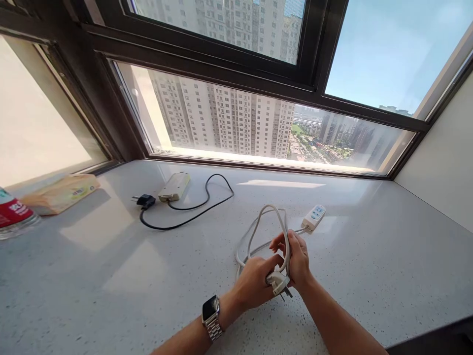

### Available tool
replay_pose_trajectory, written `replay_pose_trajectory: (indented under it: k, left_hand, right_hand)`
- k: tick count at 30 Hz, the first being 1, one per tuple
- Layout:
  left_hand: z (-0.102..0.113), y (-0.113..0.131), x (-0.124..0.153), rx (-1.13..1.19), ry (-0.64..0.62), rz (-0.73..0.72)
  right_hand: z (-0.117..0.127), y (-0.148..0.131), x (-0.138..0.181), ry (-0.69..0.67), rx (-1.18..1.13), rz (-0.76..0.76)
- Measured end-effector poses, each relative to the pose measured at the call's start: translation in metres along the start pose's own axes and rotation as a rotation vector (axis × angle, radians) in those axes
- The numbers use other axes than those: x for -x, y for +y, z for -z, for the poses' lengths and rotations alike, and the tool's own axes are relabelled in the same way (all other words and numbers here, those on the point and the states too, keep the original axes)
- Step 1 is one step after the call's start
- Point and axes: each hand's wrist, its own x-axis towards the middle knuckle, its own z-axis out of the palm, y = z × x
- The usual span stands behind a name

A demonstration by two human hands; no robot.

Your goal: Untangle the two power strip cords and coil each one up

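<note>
We see everything lying on the counter (369, 256). Taking the strip (314, 217) as landmark: the adapter (174, 187) and plug (145, 200) lie left, the tissues (61, 193) and bottle (13, 214) far left, the window (258, 128) behind.

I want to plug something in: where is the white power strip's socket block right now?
In the head view, the white plastic socket block lies on the speckled grey countertop, right of centre, just beyond the right hand, which grips its looped white cable.

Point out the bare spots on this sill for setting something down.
Bare: the speckled grey stone sill right of the white power strip, and the near-left stretch below the black cord. Crowded: around both hands with the looped white cable.
</note>
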Motion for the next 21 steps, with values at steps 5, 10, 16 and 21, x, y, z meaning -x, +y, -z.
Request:
replay_pose_trajectory:
  k: [5,10,16,21]
  left_hand:
    - [0.008,0.003,-0.001,0.151,-0.009,0.025]
    - [0.022,0.010,-0.003,0.292,-0.037,0.051]
    - [0.020,0.014,-0.003,0.343,-0.178,0.030]
    - [0.029,0.026,-0.011,0.492,-0.043,-0.064]
  right_hand:
    - [0.000,-0.002,0.005,-0.061,0.091,0.061]
    - [0.003,-0.004,0.009,-0.193,0.307,0.233]
    - [0.002,-0.007,0.008,-0.315,0.344,0.307]
    - [0.002,0.013,0.007,-0.245,0.114,0.156]
